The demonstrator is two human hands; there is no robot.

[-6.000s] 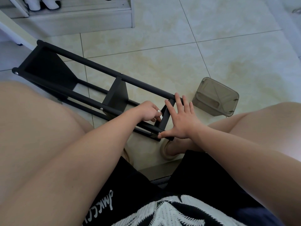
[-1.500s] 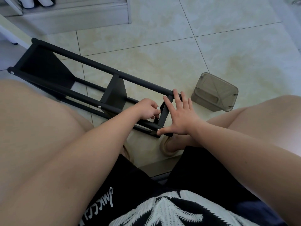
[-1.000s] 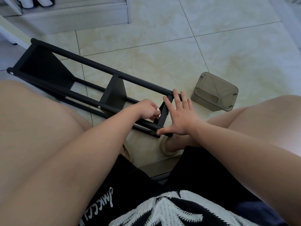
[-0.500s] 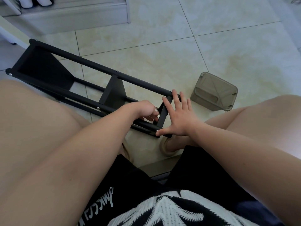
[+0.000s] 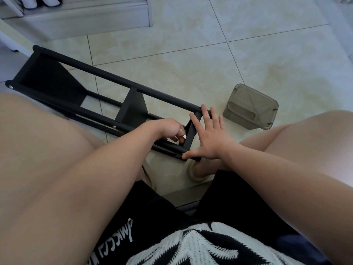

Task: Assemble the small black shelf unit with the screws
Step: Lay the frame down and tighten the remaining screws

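Observation:
The small black shelf unit (image 5: 131, 109) lies on its side on the tiled floor, between my knees. Its near end panel (image 5: 191, 131) is framed by black poles with silver screw heads, one (image 5: 183, 153) right at my thumb tip. My right hand (image 5: 208, 138) lies flat against the outside of that end panel, fingers spread. My left hand (image 5: 170, 129) reaches inside the frame with its fingers curled against the inner face of the same panel. What they pinch is hidden.
A smoky translucent plastic container (image 5: 250, 109) sits upside down on the floor just right of the shelf's near end. My sandalled foot (image 5: 194, 171) is below the end panel. A white furniture base (image 5: 76, 20) runs along the far left.
My left hand has dipped slightly deeper inside the frame, its fingers working at the end panel. The right hand stays pressed on the panel. The shelf has barely shifted.

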